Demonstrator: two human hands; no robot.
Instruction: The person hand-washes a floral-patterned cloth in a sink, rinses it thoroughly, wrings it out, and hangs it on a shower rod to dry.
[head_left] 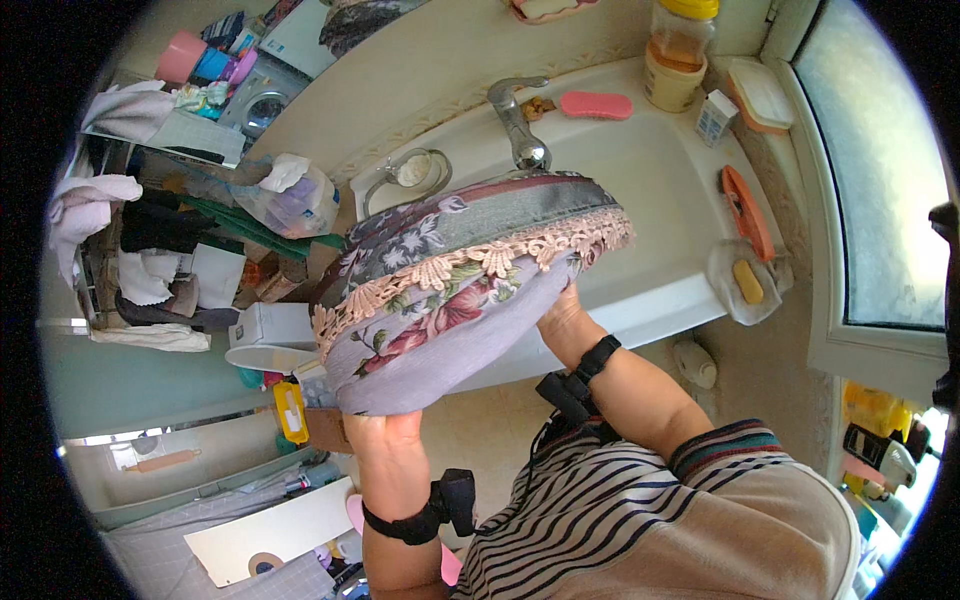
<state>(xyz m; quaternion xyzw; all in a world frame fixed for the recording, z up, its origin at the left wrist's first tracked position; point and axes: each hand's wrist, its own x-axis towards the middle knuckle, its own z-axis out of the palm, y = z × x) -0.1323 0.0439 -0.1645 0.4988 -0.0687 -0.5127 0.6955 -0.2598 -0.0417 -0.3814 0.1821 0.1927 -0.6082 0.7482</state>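
A bulky floral cloth bundle (440,330) with peach lace trim is held up between my two hands, over the near edge of the white sink (670,190). Its upper layers are grey with pale flowers; the lower one is lilac with red roses. My left hand (385,428) grips the bundle's near left end from below, the fingers hidden by the fabric. At the right end, my right hand (565,308) supports it in the same way, its fingers tucked underneath. Behind the bundle rises a chrome faucet (517,125).
A pink brush (596,105), a yellow-lidded jar (683,30) and a small white carton (714,118) stand along the sink's back. On its right rim are an orange-red brush (747,213) and yellow soap (747,282). A window (880,170) borders the right; cluttered shelves fill the left.
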